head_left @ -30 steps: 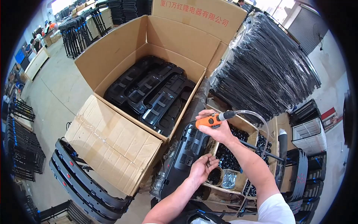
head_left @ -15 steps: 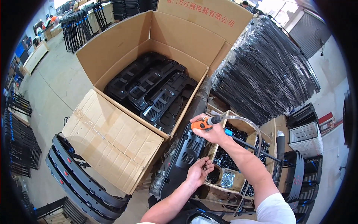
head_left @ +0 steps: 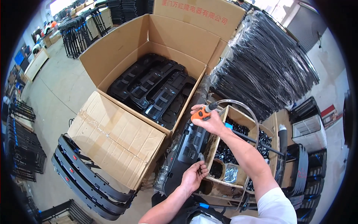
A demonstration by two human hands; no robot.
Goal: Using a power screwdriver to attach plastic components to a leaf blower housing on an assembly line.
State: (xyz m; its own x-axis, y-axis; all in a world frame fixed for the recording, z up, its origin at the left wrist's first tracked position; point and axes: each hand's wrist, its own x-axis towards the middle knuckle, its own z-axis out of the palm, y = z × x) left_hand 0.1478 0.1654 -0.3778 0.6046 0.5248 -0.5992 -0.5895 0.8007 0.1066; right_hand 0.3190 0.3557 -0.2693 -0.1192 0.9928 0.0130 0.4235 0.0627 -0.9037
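My right hand is wrapped round an orange and black power screwdriver, with a clear hose running from its rear end. Its tip is hidden behind the fingers, above the far end of a long black plastic panel with vent slots. My left hand is beside the panel's right edge, fingers curled and thumb against them; what they pinch, if anything, is too small to tell. Right of the panel stands a wooden compartment box with small black parts and a bag of silvery pieces.
A large open carton holding black plastic panels stands ahead. A closed carton is at the left, above stacked curved black parts. Plastic-wrapped black strips rise at the back right.
My view has shifted slightly. The screwdriver is tilted a little more upright in my right hand. My left hand has drawn slightly nearer to me along the panel's edge.
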